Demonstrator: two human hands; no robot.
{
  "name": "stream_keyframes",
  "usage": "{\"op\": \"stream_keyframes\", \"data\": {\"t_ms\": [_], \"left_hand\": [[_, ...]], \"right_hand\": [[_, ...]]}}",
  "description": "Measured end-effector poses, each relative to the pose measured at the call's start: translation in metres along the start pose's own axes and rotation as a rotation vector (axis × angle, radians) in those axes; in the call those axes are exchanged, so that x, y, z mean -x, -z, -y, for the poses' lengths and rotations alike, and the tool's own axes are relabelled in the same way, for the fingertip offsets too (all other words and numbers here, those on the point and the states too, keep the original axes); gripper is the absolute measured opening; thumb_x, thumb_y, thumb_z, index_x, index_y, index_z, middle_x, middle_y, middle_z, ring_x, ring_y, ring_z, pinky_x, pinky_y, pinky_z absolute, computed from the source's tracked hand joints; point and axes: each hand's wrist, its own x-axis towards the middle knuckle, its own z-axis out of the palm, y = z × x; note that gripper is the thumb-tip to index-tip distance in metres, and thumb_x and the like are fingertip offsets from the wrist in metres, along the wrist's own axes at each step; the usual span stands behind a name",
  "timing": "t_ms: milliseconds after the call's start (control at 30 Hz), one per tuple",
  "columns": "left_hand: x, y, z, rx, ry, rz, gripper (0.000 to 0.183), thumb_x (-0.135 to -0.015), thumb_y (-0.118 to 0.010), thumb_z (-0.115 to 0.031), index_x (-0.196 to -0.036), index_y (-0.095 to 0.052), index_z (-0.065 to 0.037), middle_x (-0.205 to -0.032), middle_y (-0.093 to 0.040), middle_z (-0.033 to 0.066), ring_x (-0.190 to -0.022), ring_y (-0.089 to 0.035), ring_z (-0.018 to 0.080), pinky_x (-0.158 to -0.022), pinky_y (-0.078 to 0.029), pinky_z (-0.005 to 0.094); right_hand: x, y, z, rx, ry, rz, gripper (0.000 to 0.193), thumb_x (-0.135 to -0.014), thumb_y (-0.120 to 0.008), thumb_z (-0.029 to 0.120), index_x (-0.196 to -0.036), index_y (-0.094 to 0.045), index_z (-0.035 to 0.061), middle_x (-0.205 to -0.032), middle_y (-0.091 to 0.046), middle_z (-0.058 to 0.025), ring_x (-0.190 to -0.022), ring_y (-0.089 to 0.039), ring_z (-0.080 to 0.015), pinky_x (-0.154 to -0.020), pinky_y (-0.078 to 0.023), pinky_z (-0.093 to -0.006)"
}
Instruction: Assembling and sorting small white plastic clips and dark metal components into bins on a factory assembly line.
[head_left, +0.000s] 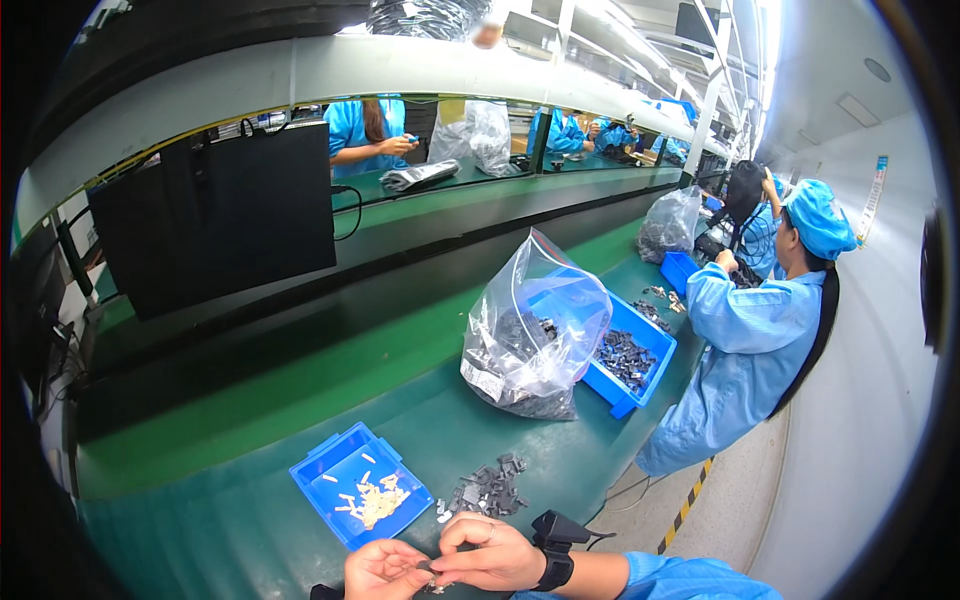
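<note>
Close together at the lower edge, my left hand (383, 570) and my right hand (492, 556) pinch a small dark grey part (427, 567) between their fingertips. Its exact kind is too small to make out, and the fingers cover most of it. Just beyond my right hand lies a loose pile of small dark grey plastic parts (490, 487) on the green table. Left of the pile stands a shallow blue tray (333, 447) with small cream-coloured pieces (376, 503) in it. A black strap with a device (556, 545) sits on my right wrist.
A clear plastic bag (520, 350) of dark parts leans against a blue bin (655, 375) filled with more dark parts. A black panel (215, 220) stands at the left behind the green table (250, 540). A co-worker in blue (750, 310) works at the right.
</note>
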Motion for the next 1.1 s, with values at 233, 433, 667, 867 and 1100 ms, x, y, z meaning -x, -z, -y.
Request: {"op": "stream_keyframes", "data": {"t_ms": [233, 433, 667, 867, 1100], "left_hand": [[-0.002, 0.002, -0.009, -0.003, 0.076, 0.120, 0.044, -0.082, -0.068, 0.007, -0.119, -0.046, 0.000, -0.090, -0.067, 0.0113, -0.077, -0.067, 0.0189, -0.070, -0.055, 0.0282], [-0.002, -0.003, -0.009, 0.122, 0.128, 0.141, 0.042, -0.082, -0.068, 0.008, -0.116, -0.046, 0.000, -0.089, -0.066, 0.0107, -0.078, -0.068, 0.0205, -0.071, -0.055, 0.0293], [0.002, -0.008, -0.012, 0.123, 0.185, 0.176, 0.035, -0.082, -0.070, 0.007, -0.110, -0.050, 0.001, -0.090, -0.067, 0.0093, -0.080, -0.067, 0.0167, -0.072, -0.054, 0.0273], [0.002, -0.011, -0.013, -0.227, 0.043, 0.042, 0.022, -0.088, -0.066, 0.003, -0.108, -0.056, 0.001, -0.095, -0.069, 0.0121, -0.083, -0.066, 0.0152, -0.074, -0.054, 0.0268], [0.008, -0.012, -0.023, -0.421, -0.280, -0.125, 0.008, -0.092, -0.062, 0.000, -0.099, -0.060, 0.000, -0.088, -0.068, 0.0076, -0.078, -0.063, 0.0115, -0.071, -0.051, 0.0240]], "right_hand": [[-0.014, 0.006, 0.009, 0.168, 0.110, 0.096, 0.020, -0.078, -0.076, 0.013, -0.095, -0.067, 0.0070, -0.087, -0.061, -0.0050, -0.075, -0.059, -0.0230, -0.064, -0.044, -0.0356], [-0.020, 0.010, 0.019, 0.308, 0.178, 0.128, 0.024, -0.077, -0.075, 0.015, -0.098, -0.066, 0.0078, -0.087, -0.060, -0.0042, -0.074, -0.058, -0.0237, -0.063, -0.044, -0.0366], [-0.011, 0.015, 0.019, 0.356, 0.215, 0.178, 0.027, -0.075, -0.075, 0.021, -0.097, -0.067, 0.0079, -0.087, -0.059, -0.0035, -0.073, -0.057, -0.0231, -0.062, -0.043, -0.0360], [0.008, 0.026, 0.011, 0.161, 0.074, 0.032, 0.027, -0.076, -0.079, 0.005, -0.102, -0.069, 0.0016, -0.089, -0.063, -0.0068, -0.076, -0.061, -0.0249, -0.066, -0.050, -0.0348], [0.021, 0.091, 0.000, 0.596, 0.047, -0.218, 0.023, -0.070, -0.080, 0.002, -0.090, -0.070, 0.0051, -0.077, -0.063, -0.0046, -0.069, -0.060, -0.0217, -0.062, -0.047, -0.0327]]}}
